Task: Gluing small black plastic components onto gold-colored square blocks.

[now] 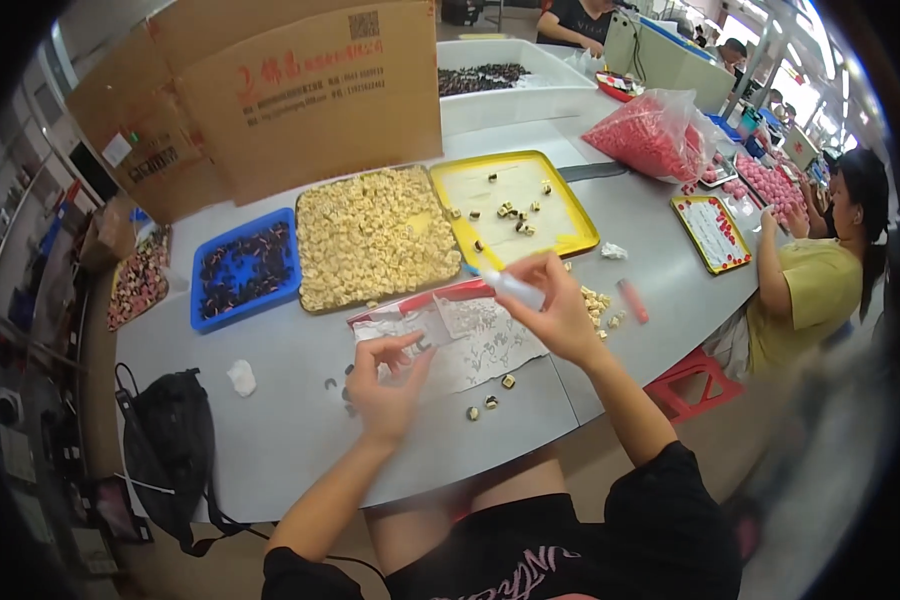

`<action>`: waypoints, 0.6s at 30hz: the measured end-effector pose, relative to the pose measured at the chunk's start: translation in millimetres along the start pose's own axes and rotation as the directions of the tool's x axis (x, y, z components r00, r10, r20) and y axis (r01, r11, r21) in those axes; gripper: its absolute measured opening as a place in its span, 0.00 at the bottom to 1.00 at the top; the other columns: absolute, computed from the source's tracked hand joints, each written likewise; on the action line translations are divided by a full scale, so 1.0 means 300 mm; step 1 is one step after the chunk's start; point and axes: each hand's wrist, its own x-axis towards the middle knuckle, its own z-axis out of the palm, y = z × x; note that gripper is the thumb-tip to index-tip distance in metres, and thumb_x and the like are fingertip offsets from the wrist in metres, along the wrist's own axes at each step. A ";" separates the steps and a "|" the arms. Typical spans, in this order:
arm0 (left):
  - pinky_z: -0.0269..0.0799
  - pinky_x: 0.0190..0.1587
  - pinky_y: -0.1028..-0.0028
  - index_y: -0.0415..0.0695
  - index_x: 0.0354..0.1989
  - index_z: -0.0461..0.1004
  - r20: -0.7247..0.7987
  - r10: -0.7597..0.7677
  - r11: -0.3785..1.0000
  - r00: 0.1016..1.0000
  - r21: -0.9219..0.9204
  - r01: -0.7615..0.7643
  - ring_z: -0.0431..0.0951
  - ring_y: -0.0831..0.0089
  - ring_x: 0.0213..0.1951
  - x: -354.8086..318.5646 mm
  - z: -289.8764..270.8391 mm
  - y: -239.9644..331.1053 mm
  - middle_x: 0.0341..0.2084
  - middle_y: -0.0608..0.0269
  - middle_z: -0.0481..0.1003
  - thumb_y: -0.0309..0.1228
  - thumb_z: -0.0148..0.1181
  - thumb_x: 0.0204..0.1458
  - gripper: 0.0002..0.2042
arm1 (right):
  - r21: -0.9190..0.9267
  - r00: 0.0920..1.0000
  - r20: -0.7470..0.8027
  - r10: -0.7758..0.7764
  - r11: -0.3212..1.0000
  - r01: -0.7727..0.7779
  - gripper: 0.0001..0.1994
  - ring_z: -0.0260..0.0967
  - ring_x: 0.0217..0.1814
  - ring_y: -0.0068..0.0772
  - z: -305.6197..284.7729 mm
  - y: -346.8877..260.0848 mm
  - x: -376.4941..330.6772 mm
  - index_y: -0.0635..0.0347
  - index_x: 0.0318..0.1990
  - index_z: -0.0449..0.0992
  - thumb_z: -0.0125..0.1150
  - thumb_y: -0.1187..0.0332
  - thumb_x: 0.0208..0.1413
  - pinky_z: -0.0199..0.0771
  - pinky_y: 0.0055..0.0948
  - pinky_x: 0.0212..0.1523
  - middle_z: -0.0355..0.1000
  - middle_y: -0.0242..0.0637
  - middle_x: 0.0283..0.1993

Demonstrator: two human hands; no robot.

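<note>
My right hand (560,318) is closed around a small translucent squeeze bottle (517,290), whose thin blue-tipped nozzle points left. My left hand (385,388) is curled over the near left edge of a white paper sheet (485,360). Its thumb and forefinger come together around what looks like a small dark curved piece (423,344), too small to name surely. Glue-like grey marks are scattered across the sheet, which lies over a red-edged tray (465,291). Just in front of the sheet sit several small cream-and-black cube-like pieces (491,402).
Beyond the sheet stand a tray heaped with cream pieces (370,235), a yellow tray (570,238) and a blue tray (295,262) of dark parts. A cardboard box (320,110) rises behind. A black bag (175,440) lies left. A co-worker (810,270) sits right.
</note>
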 end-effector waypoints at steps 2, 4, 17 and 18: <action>0.64 0.29 0.82 0.42 0.33 0.67 -0.009 0.025 0.998 1.000 0.056 -0.024 0.69 0.82 0.24 0.002 -0.014 0.008 0.32 0.61 0.79 0.24 0.69 0.39 0.15 | -0.204 0.999 0.032 0.011 0.979 -0.004 0.14 0.69 0.45 0.25 0.006 0.009 -0.047 0.64 0.40 0.65 0.63 0.76 0.48 0.70 0.26 0.45 0.70 0.40 0.41; 0.64 0.28 0.81 0.42 0.33 0.67 -0.012 0.039 0.998 0.999 0.046 -0.039 0.69 0.82 0.24 0.009 -0.007 0.009 0.32 0.62 0.79 0.24 0.69 0.39 0.15 | -0.269 0.999 0.041 -0.035 0.962 0.045 0.14 0.71 0.44 0.30 0.004 0.075 -0.092 0.63 0.39 0.65 0.64 0.76 0.46 0.71 0.28 0.45 0.71 0.41 0.40; 0.63 0.29 0.83 0.41 0.33 0.66 0.038 0.049 0.993 0.998 0.108 -0.053 0.68 0.83 0.25 0.024 -0.023 -0.011 0.33 0.60 0.78 0.22 0.67 0.41 0.14 | -0.527 0.974 0.166 -0.155 0.821 0.220 0.16 0.68 0.46 0.46 0.024 0.053 -0.124 0.63 0.42 0.66 0.62 0.68 0.49 0.68 0.37 0.46 0.69 0.45 0.43; 0.63 0.29 0.83 0.41 0.33 0.66 0.058 0.058 0.992 0.997 0.108 -0.064 0.67 0.84 0.25 0.028 -0.006 -0.006 0.33 0.60 0.78 0.22 0.67 0.41 0.14 | -0.568 0.962 0.137 -0.237 0.777 0.273 0.16 0.68 0.46 0.46 -0.016 0.048 -0.137 0.63 0.43 0.67 0.62 0.67 0.49 0.68 0.37 0.46 0.69 0.44 0.43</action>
